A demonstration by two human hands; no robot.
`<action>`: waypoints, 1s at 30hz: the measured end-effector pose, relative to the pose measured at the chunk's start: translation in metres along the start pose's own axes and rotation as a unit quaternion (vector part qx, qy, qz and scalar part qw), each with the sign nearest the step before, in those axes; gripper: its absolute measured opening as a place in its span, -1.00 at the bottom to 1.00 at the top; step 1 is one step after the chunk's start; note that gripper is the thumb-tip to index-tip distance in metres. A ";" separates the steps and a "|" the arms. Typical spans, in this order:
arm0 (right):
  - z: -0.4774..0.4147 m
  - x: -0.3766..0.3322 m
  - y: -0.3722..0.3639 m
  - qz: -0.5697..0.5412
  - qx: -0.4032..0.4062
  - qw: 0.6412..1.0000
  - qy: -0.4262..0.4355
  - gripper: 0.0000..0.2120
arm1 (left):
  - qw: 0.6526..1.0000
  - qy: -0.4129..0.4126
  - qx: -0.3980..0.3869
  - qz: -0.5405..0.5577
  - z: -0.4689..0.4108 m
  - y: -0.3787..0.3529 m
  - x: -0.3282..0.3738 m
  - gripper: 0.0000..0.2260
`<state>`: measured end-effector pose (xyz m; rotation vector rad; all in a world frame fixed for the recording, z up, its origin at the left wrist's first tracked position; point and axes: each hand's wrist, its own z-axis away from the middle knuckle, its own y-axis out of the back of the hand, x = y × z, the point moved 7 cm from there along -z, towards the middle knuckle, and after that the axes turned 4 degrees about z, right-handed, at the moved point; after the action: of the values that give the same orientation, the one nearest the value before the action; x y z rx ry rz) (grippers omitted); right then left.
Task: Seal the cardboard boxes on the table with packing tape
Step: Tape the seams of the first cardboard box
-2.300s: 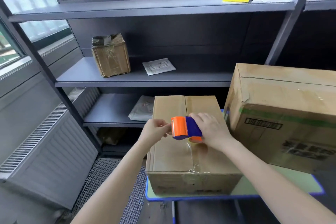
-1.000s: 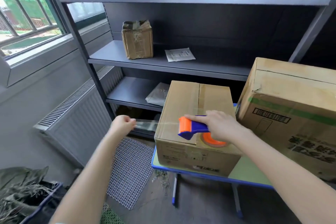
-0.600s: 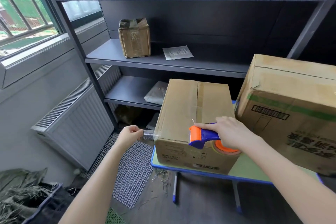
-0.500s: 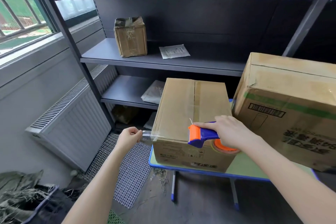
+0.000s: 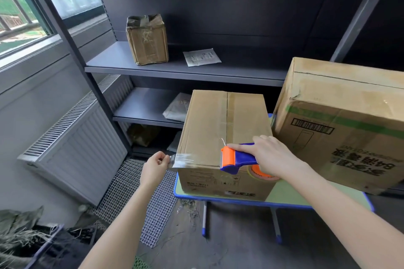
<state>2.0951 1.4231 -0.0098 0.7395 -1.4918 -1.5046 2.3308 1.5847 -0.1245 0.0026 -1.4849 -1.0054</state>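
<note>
Cardboard, brown and plain, makes up the smaller box (image 5: 223, 129), which stands at the left end of the blue-rimmed table (image 5: 240, 200). A glossy band of tape lies along the centre seam of its top.

The right hand (image 5: 271, 155) grips the blue handle of the tape dispenser (image 5: 238, 158), with its forefinger stretched along the top. The dispenser's orange head sits at the box's near top edge, just right of the seam. The orange roll (image 5: 260, 173) hangs below the hand, in front of the box's front face.

From the dispenser head a clear strip of tape (image 5: 183, 159) runs leftward along that near edge and past the box's left corner. The left hand (image 5: 154, 167) pinches the strip's free end between thumb and fingers, just off the box's left side and level with its top edge.

A larger box (image 5: 341, 120) with a green stripe and a barcode stands just to the right; whether the two boxes touch cannot be told.

Behind them is a dark metal shelf unit (image 5: 185, 71), which holds a small worn carton (image 5: 147, 39) and a sheet of paper (image 5: 201, 57). A radiator (image 5: 76, 148) stands to the left.
</note>
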 end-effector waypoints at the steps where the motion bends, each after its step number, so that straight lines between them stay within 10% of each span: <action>1: 0.000 0.000 0.000 0.001 -0.001 1.000 0.000 -0.29 | 1.000 0.010 -0.015 0.015 0.000 -0.007 -0.004 -0.78; 11: -0.001 -0.002 0.001 0.025 -0.016 0.999 0.020 -0.38 | 0.989 0.084 -0.123 -0.001 0.018 -0.037 -0.013 -0.83; 15: 0.000 0.003 0.000 0.012 -0.024 1.000 0.015 -0.36 | 0.996 -0.082 0.039 0.022 0.026 -0.022 0.023 -0.77; 20: 0.000 0.003 -0.002 0.016 -0.026 0.999 0.014 -0.37 | 0.903 -0.404 0.065 -0.132 0.067 -0.037 0.068 -0.59; 30: 0.001 -0.002 0.002 0.032 -0.040 0.999 0.005 -0.37 | 0.817 -0.470 0.115 -0.313 0.071 -0.075 0.068 -0.72</action>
<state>2.0955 1.4252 -0.0078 0.6451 -1.4249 -1.5016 2.2173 1.5410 -0.1005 0.2091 -2.6245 -1.4445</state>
